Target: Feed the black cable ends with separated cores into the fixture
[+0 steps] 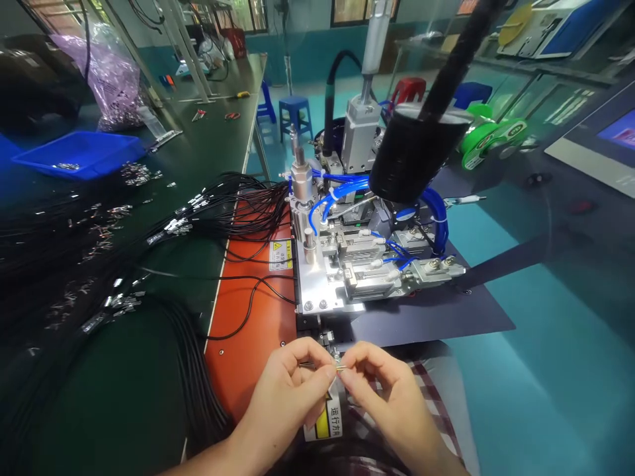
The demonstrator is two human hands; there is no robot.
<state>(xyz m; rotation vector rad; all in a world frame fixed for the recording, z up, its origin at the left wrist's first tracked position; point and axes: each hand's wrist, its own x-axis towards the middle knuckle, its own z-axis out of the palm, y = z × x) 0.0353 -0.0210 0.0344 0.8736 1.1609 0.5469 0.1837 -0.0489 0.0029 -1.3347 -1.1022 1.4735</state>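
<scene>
In the lower middle of the head view, my left hand (288, 393) and my right hand (387, 400) meet fingertip to fingertip. Both are closed in a pinch around a small, thin, shiny piece (340, 367), too small to name. Just beyond the fingers is the front of a metal machine (317, 284) with pneumatic cylinders and blue air tubes (342, 188). Under my hands, a yellow and white label (323, 423) is partly covered. To the left, black cables (262, 215) with metal ends lie across an orange-red panel (255, 311).
Bundles of black cables (186, 363) lie on the dark green table (119, 390). A blue bin (82, 155) and a bag of small parts (112, 82) stand at the back left. A black cylinder (417, 155) hangs over the machine. A green reel (489, 142) is behind it.
</scene>
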